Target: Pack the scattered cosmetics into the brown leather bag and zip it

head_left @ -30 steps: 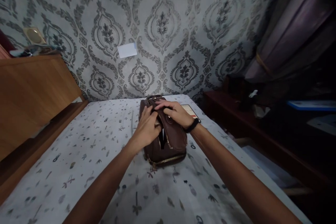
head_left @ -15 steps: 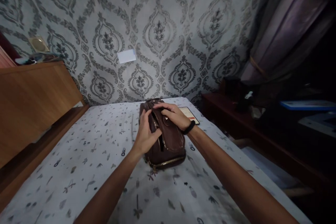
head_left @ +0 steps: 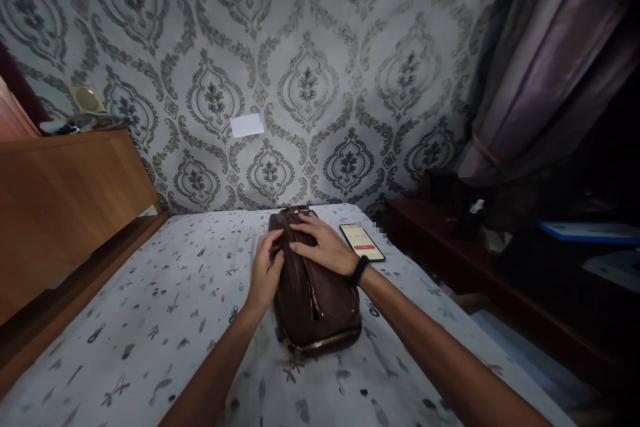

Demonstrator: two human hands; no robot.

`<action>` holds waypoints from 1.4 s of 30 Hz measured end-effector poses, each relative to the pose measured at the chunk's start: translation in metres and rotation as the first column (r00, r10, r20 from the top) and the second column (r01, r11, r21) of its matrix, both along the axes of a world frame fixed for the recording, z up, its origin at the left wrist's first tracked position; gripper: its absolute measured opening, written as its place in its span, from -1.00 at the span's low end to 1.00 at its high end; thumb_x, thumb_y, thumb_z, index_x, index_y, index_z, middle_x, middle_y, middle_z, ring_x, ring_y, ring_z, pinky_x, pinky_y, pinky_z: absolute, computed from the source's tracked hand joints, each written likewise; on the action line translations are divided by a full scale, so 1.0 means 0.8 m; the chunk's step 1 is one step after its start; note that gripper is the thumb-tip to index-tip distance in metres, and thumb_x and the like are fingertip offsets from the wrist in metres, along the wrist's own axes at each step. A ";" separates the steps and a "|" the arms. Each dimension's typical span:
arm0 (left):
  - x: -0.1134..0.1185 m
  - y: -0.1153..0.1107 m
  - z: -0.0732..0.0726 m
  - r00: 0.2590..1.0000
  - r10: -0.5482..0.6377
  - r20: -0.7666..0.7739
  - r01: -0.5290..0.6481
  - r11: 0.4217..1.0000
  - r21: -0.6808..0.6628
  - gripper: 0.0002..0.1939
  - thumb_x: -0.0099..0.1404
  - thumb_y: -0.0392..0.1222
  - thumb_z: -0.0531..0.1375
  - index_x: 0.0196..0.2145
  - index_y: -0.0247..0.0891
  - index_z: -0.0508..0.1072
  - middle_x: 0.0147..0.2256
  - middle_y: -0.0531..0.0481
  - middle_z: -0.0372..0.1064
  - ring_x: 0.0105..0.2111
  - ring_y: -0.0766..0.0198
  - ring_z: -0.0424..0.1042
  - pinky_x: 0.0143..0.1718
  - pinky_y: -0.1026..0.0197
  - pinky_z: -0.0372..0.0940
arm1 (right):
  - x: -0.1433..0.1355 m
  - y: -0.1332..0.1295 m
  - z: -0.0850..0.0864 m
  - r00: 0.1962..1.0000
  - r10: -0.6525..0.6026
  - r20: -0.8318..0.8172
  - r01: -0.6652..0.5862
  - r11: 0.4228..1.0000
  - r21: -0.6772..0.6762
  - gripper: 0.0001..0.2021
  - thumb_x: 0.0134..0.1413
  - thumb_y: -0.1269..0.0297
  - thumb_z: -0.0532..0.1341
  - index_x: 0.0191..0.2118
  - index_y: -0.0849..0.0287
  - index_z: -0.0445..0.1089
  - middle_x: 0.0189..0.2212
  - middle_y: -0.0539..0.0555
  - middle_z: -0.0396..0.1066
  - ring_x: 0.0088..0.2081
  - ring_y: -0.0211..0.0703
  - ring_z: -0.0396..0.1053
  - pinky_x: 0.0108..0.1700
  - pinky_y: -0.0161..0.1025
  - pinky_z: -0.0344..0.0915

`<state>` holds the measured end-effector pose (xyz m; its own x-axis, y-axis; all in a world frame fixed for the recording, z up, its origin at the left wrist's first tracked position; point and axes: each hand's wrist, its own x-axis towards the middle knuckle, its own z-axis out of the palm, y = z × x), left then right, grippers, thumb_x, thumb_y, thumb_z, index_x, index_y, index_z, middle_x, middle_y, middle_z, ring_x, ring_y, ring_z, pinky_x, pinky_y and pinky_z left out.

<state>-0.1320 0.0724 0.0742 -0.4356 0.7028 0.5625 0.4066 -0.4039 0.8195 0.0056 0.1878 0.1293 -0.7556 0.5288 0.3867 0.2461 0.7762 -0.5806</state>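
Note:
A brown leather bag lies on the patterned white sheet, with gold zippers along its front end and down its top. My left hand is curled against the bag's left side, its thumb and fingertips bent onto the leather. Across the upper right of the bag rests my right hand, fingers spread and palm down, with a black band on the wrist. Only a narrow slit of the top zipper opening shows below the right hand; the part under the fingers is hidden.
To the right of the bag, a phone lies face up with its screen lit. A wooden headboard borders the bed on the left. Patterned wallpaper rises behind, and a dark red piece of furniture stands along the right side.
The pocket opening on top of the bag has narrowed. My left thumb has drawn out of it to the bag's left edge, while my right hand has flattened over the top. The view has tilted up slightly.

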 end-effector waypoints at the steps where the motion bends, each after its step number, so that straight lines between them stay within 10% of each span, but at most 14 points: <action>1: -0.008 0.006 -0.002 0.999 0.026 -0.032 -0.026 1.000 -0.006 -0.53 0.31 -0.07 0.14 0.16 -0.14 0.32 0.21 -0.16 0.22 0.24 0.02 0.20 0.26 -0.06 0.11 | -0.001 -0.001 0.001 0.999 -0.008 0.038 0.007 1.000 0.031 -0.44 0.08 -0.02 0.27 0.16 0.15 0.42 0.33 0.25 0.14 0.40 0.25 -0.08 0.36 0.26 -0.08; 5: -0.042 0.029 -0.010 0.999 -0.037 -0.001 0.036 0.996 -0.086 -0.26 0.19 -0.07 0.21 0.30 -0.15 0.15 0.37 -0.16 -0.05 0.38 -0.06 -0.10 0.36 -0.14 -0.10 | 0.001 -0.005 0.005 0.995 0.004 0.096 -0.012 0.996 0.083 -0.44 0.14 -0.04 0.23 0.21 0.10 0.37 0.33 0.24 0.13 0.40 0.24 -0.08 0.34 0.29 -0.04; 13: -0.064 0.031 -0.003 0.979 -0.200 0.036 0.203 0.973 -0.110 -0.40 0.18 -0.04 0.25 0.18 -0.14 0.36 0.30 -0.10 0.16 0.33 0.00 0.06 0.34 -0.02 -0.05 | -0.001 -0.009 0.002 0.995 0.044 0.095 -0.059 0.985 0.162 -0.48 0.12 -0.01 0.27 0.18 -0.01 0.40 0.31 0.17 0.20 0.37 0.21 0.00 0.35 0.27 -0.10; 22: -0.106 0.109 0.013 0.947 0.035 0.319 0.096 0.917 -0.386 -0.45 0.13 0.30 0.17 -0.22 -0.25 0.50 -0.11 -0.17 0.52 -0.09 0.05 0.45 -0.11 0.03 0.32 | 0.000 -0.018 0.011 0.992 0.014 0.126 -0.034 0.987 0.158 -0.57 0.12 0.01 0.27 0.08 0.02 0.49 0.29 0.20 0.22 0.37 0.25 0.01 0.34 0.29 -0.07; 27: -0.123 0.153 0.041 0.955 0.076 0.288 0.100 0.828 -0.551 -0.59 -0.04 0.15 0.37 -0.41 -0.26 0.51 -0.44 -0.07 0.53 -0.38 0.12 0.46 -0.34 0.10 0.31 | 0.002 -0.026 0.018 0.983 -0.020 0.182 0.000 0.994 0.109 -0.55 0.12 -0.01 0.26 0.10 0.01 0.48 0.31 0.15 0.20 0.40 0.35 -0.13 0.30 0.37 -0.04; 34: -0.115 0.180 0.044 0.975 0.179 0.131 -0.094 0.868 -0.487 -0.74 0.17 -0.10 0.32 -0.50 -0.30 0.38 -0.57 0.15 0.29 -0.55 0.38 0.27 -0.44 0.28 0.21 | 0.004 -0.031 0.025 0.981 -0.030 0.189 0.010 0.994 0.104 -0.57 0.12 0.00 0.24 0.09 -0.02 0.49 0.17 0.10 0.40 0.38 0.31 -0.06 0.30 0.33 -0.04; 42: -0.120 0.181 0.042 0.978 0.205 -0.043 -0.204 0.886 -0.416 -0.74 -0.14 -0.20 0.37 -0.66 -0.25 0.32 -0.69 0.21 0.16 -0.61 0.38 0.15 -0.53 0.30 0.02 | 0.008 -0.035 0.034 0.986 -0.005 0.169 -0.023 0.987 0.160 -0.61 0.14 0.05 0.25 0.05 0.07 0.50 0.06 0.17 0.49 0.36 0.20 0.04 0.34 0.35 -0.23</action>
<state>-0.2277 0.2175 0.1080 -0.5960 0.7670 0.2378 0.4414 0.0656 0.8949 0.0120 0.1596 0.1562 -0.8215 0.4630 0.3327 0.3223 0.8585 -0.3989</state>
